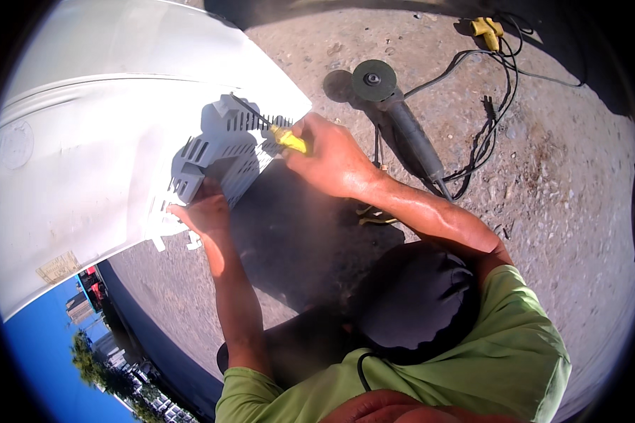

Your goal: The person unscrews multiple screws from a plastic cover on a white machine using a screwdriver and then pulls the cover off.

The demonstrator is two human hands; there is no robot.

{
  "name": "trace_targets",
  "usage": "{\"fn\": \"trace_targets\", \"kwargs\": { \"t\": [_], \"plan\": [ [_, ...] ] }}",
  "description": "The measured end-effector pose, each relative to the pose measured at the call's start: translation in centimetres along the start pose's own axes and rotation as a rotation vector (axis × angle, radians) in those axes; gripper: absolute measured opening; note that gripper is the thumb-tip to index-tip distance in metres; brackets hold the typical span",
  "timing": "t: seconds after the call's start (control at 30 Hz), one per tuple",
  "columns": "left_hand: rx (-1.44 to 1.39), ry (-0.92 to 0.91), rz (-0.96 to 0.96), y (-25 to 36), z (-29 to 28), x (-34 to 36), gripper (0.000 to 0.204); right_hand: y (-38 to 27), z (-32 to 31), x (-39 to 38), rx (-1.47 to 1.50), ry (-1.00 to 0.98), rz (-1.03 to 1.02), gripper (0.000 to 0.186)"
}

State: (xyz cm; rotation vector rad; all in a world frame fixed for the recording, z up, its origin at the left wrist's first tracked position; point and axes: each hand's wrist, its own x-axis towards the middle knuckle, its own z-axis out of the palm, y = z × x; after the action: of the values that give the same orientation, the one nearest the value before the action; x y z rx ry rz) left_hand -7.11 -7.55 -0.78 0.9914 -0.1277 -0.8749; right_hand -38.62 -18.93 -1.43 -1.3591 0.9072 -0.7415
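My right hand (324, 158) is closed round a yellow-handled screwdriver (287, 139), whose shaft reaches up-left to the upper part of a pale slotted cover (219, 144) on a large white appliance (92, 176). Lower on that cover, my left hand (204, 208) grips its edge, with some fingers hidden inside or behind it. Small white pieces (192, 241) hang below the cover.
On the concrete ground (543, 141) to the right lie an angle grinder (409, 127), black cables (487, 155) and a yellow connector (487, 32). Yellowish cable (377, 217) lies by my right forearm. Distant trees (85, 359) and buildings show at the lower left.
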Motion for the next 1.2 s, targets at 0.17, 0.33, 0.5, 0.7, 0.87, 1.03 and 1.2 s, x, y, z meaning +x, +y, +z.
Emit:
{"fn": "trace_targets", "kwargs": {
  "t": [0.17,0.33,0.5,0.7,0.87,1.03,1.2],
  "plan": [
    [-0.053,-0.164,-0.04,0.4,-0.5,-0.3,0.092,-0.6,0.0,-0.7,-0.338,0.029,-0.153,0.034],
    [-0.028,-0.186,-0.036,0.5,-1.5,0.3,0.095,0.3,1.3,-0.8,-0.341,0.085,-0.287,0.038],
    [-0.035,-0.29,-0.105,0.3,-0.6,-0.6,0.096,-0.1,2.4,-0.4,0.366,0.004,-0.104,0.032],
    [-0.033,-0.277,-0.045,0.2,-0.6,-0.2,0.093,0.8,1.7,0.6,1.535,-0.396,0.438,0.027],
    [-0.031,-0.222,-0.116,0.9,-1.2,0.0,0.092,-1.0,1.6,0.7,0.93,-0.217,0.387,0.027],
    [-0.065,-0.235,-0.122,0.8,-1.2,0.0,0.091,-2.3,0.4,0.4,0.504,-0.162,0.311,0.022],
    [-0.073,-0.239,-0.111,0.3,-0.6,-0.5,0.088,-1.0,-0.3,1.3,1.106,-0.333,0.436,0.024]
  ]
}}
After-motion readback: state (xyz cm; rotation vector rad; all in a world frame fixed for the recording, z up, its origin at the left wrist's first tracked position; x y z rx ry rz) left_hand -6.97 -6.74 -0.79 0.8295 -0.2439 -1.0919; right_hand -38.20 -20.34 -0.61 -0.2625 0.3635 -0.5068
